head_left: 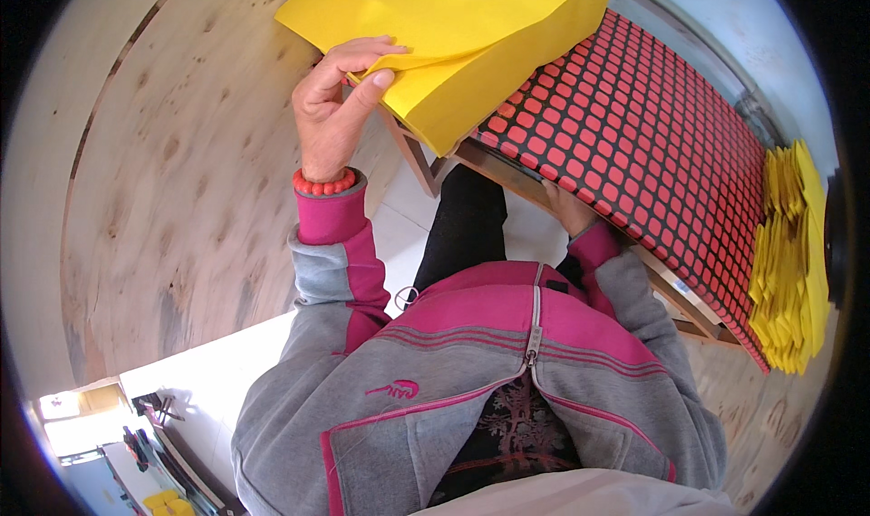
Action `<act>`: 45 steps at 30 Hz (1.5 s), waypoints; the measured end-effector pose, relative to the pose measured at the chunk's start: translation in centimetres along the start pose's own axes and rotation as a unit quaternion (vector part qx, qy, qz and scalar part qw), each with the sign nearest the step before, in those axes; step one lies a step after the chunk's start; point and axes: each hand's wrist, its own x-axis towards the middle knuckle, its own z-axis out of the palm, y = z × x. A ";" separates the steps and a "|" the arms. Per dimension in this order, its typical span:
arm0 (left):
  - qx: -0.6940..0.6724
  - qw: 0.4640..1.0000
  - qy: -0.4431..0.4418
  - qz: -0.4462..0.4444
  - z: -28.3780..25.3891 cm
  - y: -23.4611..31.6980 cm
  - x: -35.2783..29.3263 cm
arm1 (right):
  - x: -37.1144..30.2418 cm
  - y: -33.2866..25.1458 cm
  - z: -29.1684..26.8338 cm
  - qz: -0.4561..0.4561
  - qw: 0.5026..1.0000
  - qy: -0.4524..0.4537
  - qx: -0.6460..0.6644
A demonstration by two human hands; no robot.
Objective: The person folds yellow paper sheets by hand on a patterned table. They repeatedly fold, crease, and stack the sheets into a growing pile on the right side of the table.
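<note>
My left hand (337,99) pinches the near left corner of a yellow fabric bag (471,18), thumb below and fingers on top. The bag lies flat, its layers parted slightly along the near edge by the hand. It covers the far left end of a table with a red-and-black patterned cover (634,126). One corner of the bag hangs over the table's near edge. My right hand (569,210) is at the table's near edge, reaching beneath it. Its fingers are hidden by the tabletop, so what they touch does not show.
A pile of folded yellow fabric pieces (787,262) sits at the table's right end, against the pale wall. To the left stands a large plywood surface (172,199). The table's wooden frame (417,149) is close to my legs. More yellow items (168,501) lie at the lower left.
</note>
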 end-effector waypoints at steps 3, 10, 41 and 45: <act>0.004 1.000 0.010 -0.017 0.0 0.1 -0.1 | 0.1 -1.0 -4.2 0.071 0.963 -0.077 0.248; 0.007 0.997 0.038 -0.072 0.0 0.0 -0.5 | 0.4 -1.4 -12.6 -0.074 0.899 -0.156 0.402; 0.042 0.995 0.058 -0.069 -0.4 -1.4 -1.2 | 26.3 5.7 -27.4 -0.243 0.771 0.163 0.566; 0.071 0.993 0.065 -0.075 -0.3 -0.7 -1.2 | 28.3 5.3 -24.9 -0.192 0.734 0.172 0.628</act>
